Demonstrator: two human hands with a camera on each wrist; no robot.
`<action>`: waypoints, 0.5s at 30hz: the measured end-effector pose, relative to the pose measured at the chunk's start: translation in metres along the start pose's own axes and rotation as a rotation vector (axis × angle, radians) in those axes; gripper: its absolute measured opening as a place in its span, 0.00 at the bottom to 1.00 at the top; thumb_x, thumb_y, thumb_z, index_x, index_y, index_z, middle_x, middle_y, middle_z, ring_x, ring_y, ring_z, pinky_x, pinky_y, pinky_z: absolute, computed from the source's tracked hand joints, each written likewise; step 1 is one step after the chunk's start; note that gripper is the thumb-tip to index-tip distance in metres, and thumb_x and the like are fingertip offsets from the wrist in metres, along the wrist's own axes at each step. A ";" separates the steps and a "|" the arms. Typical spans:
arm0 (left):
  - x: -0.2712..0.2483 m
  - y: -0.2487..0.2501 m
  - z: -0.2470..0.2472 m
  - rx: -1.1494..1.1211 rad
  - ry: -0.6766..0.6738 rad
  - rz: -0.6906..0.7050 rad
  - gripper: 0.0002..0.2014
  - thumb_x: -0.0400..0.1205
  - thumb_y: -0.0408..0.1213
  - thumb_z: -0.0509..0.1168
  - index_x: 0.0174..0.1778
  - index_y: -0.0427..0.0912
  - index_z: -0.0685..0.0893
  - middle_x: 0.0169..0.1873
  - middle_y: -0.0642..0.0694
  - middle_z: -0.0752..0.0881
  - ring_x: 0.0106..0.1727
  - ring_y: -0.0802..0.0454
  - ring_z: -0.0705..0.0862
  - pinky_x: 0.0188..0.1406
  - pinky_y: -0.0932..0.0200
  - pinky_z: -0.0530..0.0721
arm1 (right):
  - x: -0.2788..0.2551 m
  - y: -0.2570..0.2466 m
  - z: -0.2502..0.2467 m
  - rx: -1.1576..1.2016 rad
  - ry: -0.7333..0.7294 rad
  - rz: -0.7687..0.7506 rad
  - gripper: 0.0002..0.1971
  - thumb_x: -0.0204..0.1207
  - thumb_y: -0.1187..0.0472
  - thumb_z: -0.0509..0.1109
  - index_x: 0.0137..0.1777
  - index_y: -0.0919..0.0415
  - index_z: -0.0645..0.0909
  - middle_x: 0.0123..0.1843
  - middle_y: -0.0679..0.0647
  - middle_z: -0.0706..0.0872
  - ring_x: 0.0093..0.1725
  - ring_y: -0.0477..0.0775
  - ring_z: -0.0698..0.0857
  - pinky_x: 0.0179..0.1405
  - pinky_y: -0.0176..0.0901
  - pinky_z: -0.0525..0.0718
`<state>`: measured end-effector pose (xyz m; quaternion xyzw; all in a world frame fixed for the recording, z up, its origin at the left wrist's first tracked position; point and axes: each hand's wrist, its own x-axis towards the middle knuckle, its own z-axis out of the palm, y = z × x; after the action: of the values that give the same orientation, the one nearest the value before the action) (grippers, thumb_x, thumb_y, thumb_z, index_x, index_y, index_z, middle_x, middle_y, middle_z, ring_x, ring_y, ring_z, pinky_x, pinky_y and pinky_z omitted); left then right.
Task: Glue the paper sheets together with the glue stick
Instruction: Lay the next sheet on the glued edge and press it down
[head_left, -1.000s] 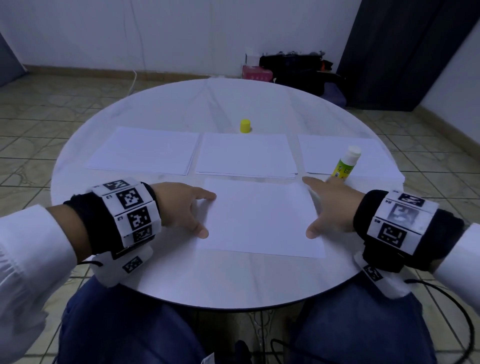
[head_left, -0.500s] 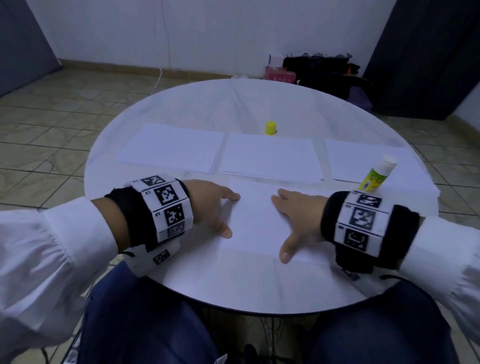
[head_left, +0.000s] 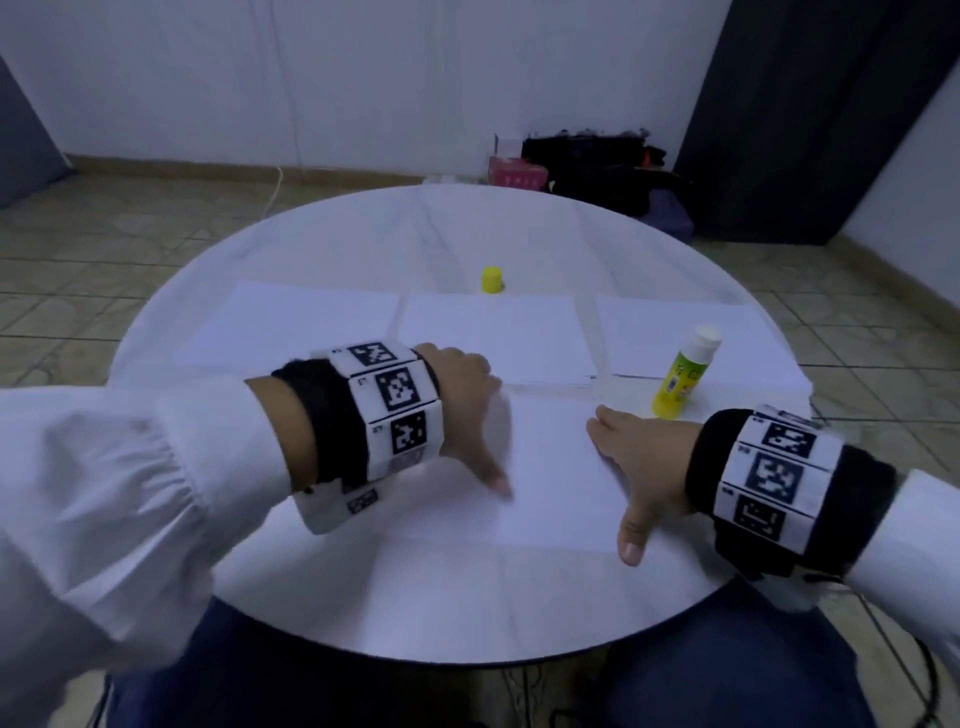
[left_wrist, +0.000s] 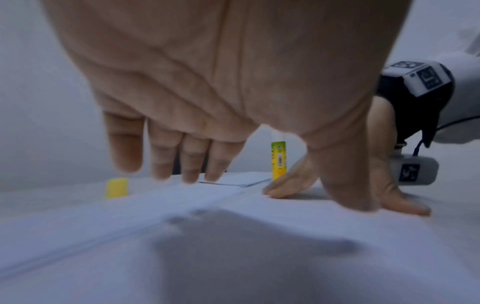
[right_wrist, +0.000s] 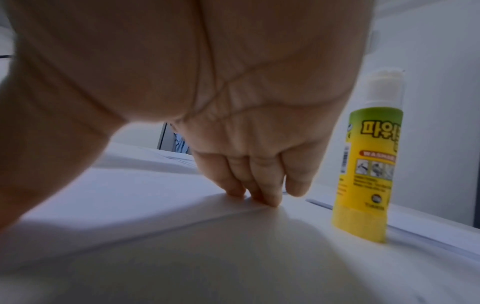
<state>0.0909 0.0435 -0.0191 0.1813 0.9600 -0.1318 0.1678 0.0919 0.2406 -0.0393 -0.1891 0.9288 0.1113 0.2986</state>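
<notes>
A white paper sheet (head_left: 556, 467) lies nearest me on the round table (head_left: 415, 597). My left hand (head_left: 470, 410) is at its left edge with straight fingers (left_wrist: 182, 156) pointing down; it is blurred, so I cannot tell if it touches. My right hand (head_left: 623, 467) lies flat on the sheet's right part, its fingertips (right_wrist: 259, 185) pressing the paper. The uncapped yellow-green glue stick (head_left: 685, 371) (right_wrist: 369, 164) stands upright just beyond the right hand. Its yellow cap (head_left: 492, 279) (left_wrist: 116, 188) sits farther back.
Three more white paper stacks lie in a row behind the sheet: left (head_left: 291, 327), middle (head_left: 493, 338) and right (head_left: 675, 327). Dark bags (head_left: 613, 171) and a pink box (head_left: 517, 174) sit on the floor beyond the table.
My right hand has slid left across the sheet, from its right edge toward the middle. The left hand has stayed at the left edge and is now blurred by motion.
</notes>
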 end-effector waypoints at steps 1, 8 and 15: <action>0.007 0.017 -0.003 -0.030 0.026 0.065 0.56 0.60 0.79 0.65 0.78 0.45 0.65 0.75 0.47 0.69 0.75 0.45 0.69 0.73 0.46 0.70 | 0.001 -0.002 0.000 -0.012 0.010 0.003 0.68 0.54 0.42 0.84 0.83 0.67 0.43 0.85 0.59 0.45 0.83 0.58 0.56 0.79 0.51 0.62; 0.030 0.073 0.011 -0.112 -0.038 0.115 0.59 0.65 0.72 0.69 0.83 0.41 0.52 0.81 0.44 0.61 0.81 0.45 0.61 0.80 0.44 0.61 | 0.006 -0.002 0.003 -0.043 0.037 -0.006 0.72 0.48 0.40 0.85 0.84 0.62 0.41 0.85 0.56 0.48 0.81 0.56 0.60 0.77 0.49 0.66; 0.000 0.012 0.022 -0.046 -0.178 0.025 0.65 0.64 0.71 0.71 0.84 0.38 0.44 0.85 0.43 0.45 0.85 0.48 0.50 0.83 0.45 0.50 | -0.002 0.001 0.000 -0.032 0.002 -0.045 0.68 0.58 0.43 0.83 0.83 0.64 0.36 0.85 0.55 0.35 0.84 0.52 0.47 0.81 0.49 0.57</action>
<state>0.1012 0.0479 -0.0411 0.1772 0.9417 -0.1231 0.2581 0.0930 0.2420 -0.0378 -0.2146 0.9227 0.1193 0.2971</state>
